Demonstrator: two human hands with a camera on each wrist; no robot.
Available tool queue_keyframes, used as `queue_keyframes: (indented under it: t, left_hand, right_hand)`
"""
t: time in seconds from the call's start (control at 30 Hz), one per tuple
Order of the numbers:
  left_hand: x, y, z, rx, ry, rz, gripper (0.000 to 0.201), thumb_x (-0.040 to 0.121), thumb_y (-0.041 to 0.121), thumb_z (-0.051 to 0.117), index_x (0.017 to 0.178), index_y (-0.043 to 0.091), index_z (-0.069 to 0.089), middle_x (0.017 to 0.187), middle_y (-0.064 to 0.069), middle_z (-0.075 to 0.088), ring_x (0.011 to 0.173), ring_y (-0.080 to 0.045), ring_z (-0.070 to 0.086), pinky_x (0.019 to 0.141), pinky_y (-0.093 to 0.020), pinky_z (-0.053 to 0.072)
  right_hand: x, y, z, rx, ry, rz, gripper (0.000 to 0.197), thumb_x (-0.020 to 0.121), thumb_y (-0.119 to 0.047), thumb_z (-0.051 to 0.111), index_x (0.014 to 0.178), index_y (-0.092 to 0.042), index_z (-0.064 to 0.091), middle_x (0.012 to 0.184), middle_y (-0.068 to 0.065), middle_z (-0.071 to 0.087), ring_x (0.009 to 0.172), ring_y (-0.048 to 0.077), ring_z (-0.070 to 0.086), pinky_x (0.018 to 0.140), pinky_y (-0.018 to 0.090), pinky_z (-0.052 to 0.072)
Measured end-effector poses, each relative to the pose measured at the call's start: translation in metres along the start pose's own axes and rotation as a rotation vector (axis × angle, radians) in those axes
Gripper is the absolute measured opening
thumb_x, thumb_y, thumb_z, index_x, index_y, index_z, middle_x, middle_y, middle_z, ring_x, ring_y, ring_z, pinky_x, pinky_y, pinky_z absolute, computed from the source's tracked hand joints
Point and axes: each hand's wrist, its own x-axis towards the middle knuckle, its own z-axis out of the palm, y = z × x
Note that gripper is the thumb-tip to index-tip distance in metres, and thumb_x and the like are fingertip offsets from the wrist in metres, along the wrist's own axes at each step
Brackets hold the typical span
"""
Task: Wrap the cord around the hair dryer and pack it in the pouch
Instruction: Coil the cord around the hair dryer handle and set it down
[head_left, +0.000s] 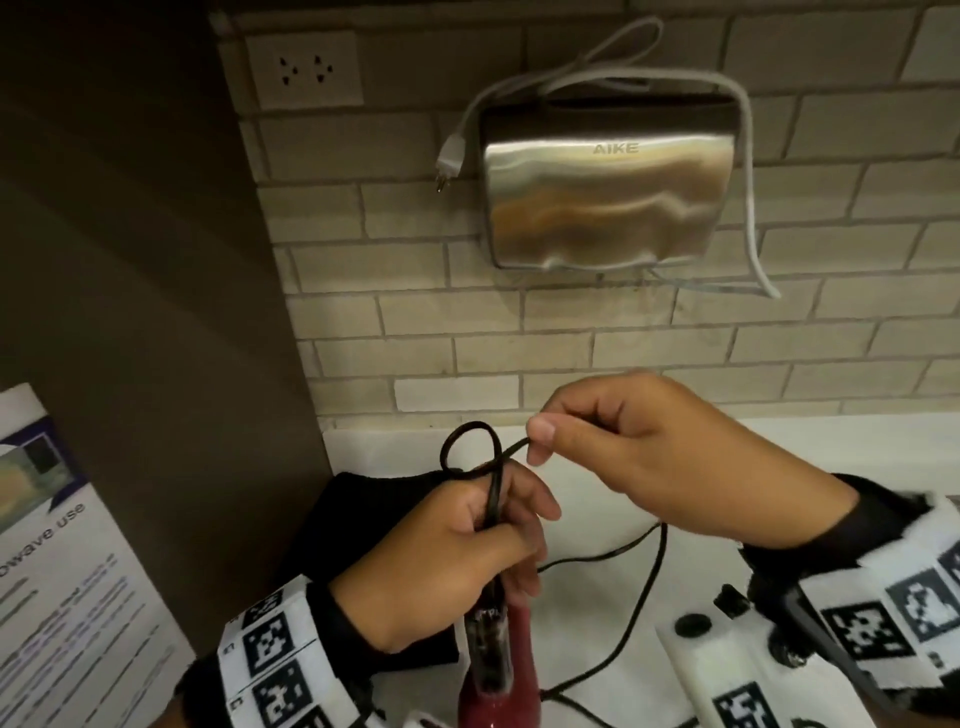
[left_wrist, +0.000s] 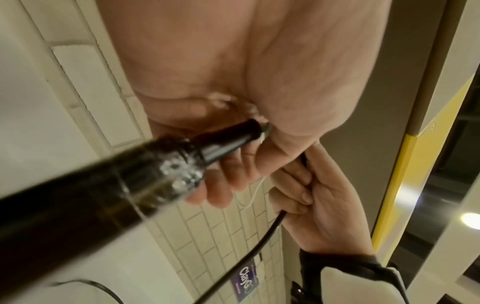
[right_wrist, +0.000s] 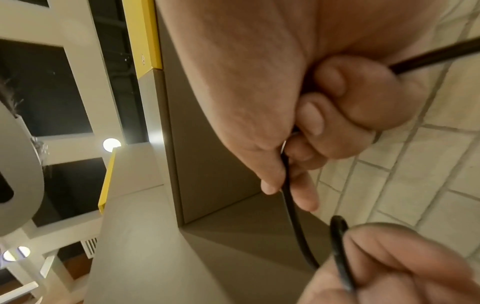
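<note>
Left hand (head_left: 447, 556): fingers curled round the hair dryer (head_left: 496, 670) handle, clamping a strand of the cord (head_left: 631, 582) against it.
Right hand (head_left: 649, 467): thumb and forefinger pinch the cord just past a small loop above the left hand.
Hair dryer: red, held upright over the counter (head_left: 779, 452); no wraps lie round it yet, judging from the head view.
Pouch (head_left: 363, 509): black, flat on the counter behind the left hand.
Risk, kink: the small loop may tighten into a knot if the right hand pulls.
Risk, snag: slack cord trails on the counter near a white device (head_left: 691, 654); it could catch.
Risk, slip: a loose left grip would let the clamped strand slide out.
</note>
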Motion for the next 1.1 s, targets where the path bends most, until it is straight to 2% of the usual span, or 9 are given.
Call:
queue_keyframes:
  t: [0.27, 0.37, 0.47, 0.6, 0.73, 0.8, 0.9, 1.0, 1.1]
  left_hand:
    - [0.005, 0.009, 0.009, -0.093, 0.245, 0.066, 0.023, 0.102, 0.014, 0.045, 0.114, 0.018, 0.064, 0.070, -0.011, 0.049, 0.051, -0.018, 0.044, 0.052, -0.030, 0.040]
    - [0.002, 0.007, 0.011, 0.021, 0.143, 0.009, 0.029, 0.102, 0.020, 0.044, 0.100, 0.016, 0.073, 0.058, -0.008, 0.030, 0.047, -0.011, 0.026, 0.047, -0.024, 0.022]
    - [-0.004, 0.009, 0.009, 0.147, 0.038, 0.028, 0.052, 0.098, 0.046, 0.046, 0.074, 0.007, 0.070, 0.052, -0.009, 0.029, 0.045, -0.013, 0.026, 0.046, -0.022, 0.026]
    - [-0.008, 0.011, -0.007, -0.070, 0.052, 0.056, 0.047, 0.093, 0.041, 0.049, 0.081, 0.002, 0.073, 0.053, -0.005, 0.042, 0.050, -0.017, 0.040, 0.053, -0.028, 0.037]
    - [-0.008, 0.013, -0.020, -0.450, -0.076, 0.007, 0.039, 0.095, 0.026, 0.048, 0.100, -0.007, 0.068, 0.056, -0.001, 0.034, 0.048, -0.014, 0.023, 0.046, -0.029, 0.019]
    - [-0.004, 0.011, -0.023, -0.591, -0.161, -0.001, 0.035, 0.097, 0.025, 0.048, 0.099, -0.006, 0.066, 0.052, 0.002, 0.025, 0.045, -0.012, 0.017, 0.044, -0.028, 0.016]
    - [0.002, 0.009, -0.026, -0.744, -0.236, -0.005, 0.037, 0.098, 0.033, 0.051, 0.096, -0.002, 0.063, 0.048, 0.006, 0.019, 0.040, -0.010, 0.016, 0.041, -0.027, 0.016]
    - [0.005, 0.010, -0.027, -0.777, -0.271, 0.018, 0.035, 0.100, 0.032, 0.050, 0.099, 0.000, 0.063, 0.047, 0.005, 0.017, 0.036, -0.010, 0.021, 0.040, -0.026, 0.022]
    - [0.006, 0.015, -0.027, -0.811, -0.280, 0.052, 0.032, 0.102, 0.026, 0.045, 0.103, 0.000, 0.062, 0.046, 0.004, 0.021, 0.034, -0.011, 0.030, 0.040, -0.025, 0.029]
  right_hand:
    - [0.013, -0.011, -0.006, -0.008, 0.187, -0.120, 0.028, 0.094, -0.040, 0.060, 0.081, -0.022, 0.077, 0.042, -0.014, 0.044, 0.041, 0.005, 0.042, 0.044, 0.010, 0.031]
    - [0.024, -0.004, -0.011, -0.177, 0.374, -0.181, 0.029, 0.092, -0.043, 0.062, 0.078, -0.021, 0.075, 0.048, -0.009, 0.053, 0.048, 0.011, 0.048, 0.045, 0.017, 0.034]
    - [0.043, 0.024, -0.017, -0.295, 0.444, -0.125, 0.024, 0.091, -0.043, 0.066, 0.080, -0.022, 0.073, 0.065, -0.008, 0.063, 0.062, 0.008, 0.057, 0.057, 0.022, 0.043]
    - [0.049, 0.075, -0.008, -0.420, 0.275, 0.026, 0.018, 0.088, -0.045, 0.067, 0.084, -0.028, 0.074, 0.087, -0.006, 0.061, 0.076, 0.007, 0.057, 0.068, 0.030, 0.046]
    - [0.036, 0.100, 0.014, -0.253, 0.034, 0.133, 0.011, 0.092, -0.034, 0.066, 0.085, -0.041, 0.070, 0.094, -0.012, 0.066, 0.079, 0.005, 0.060, 0.071, 0.024, 0.043]
    - [0.033, 0.099, 0.024, -0.155, -0.063, 0.137, 0.011, 0.091, -0.033, 0.066, 0.097, -0.043, 0.069, 0.100, -0.013, 0.069, 0.085, 0.009, 0.063, 0.075, 0.029, 0.050]
    - [0.026, 0.088, 0.029, -0.181, -0.084, 0.029, 0.041, 0.089, -0.034, 0.069, 0.125, -0.047, 0.056, 0.122, -0.019, 0.060, 0.111, 0.001, 0.057, 0.097, 0.027, 0.048]
    - [0.019, 0.067, 0.034, 0.016, -0.130, -0.154, 0.057, 0.088, -0.019, 0.071, 0.138, -0.037, 0.051, 0.138, -0.016, 0.056, 0.132, 0.002, 0.048, 0.111, 0.026, 0.037]
    - [0.016, 0.055, 0.049, 0.335, -0.293, -0.130, 0.040, 0.092, -0.003, 0.065, 0.130, -0.015, 0.060, 0.134, -0.001, 0.064, 0.129, 0.008, 0.055, 0.112, 0.028, 0.038]
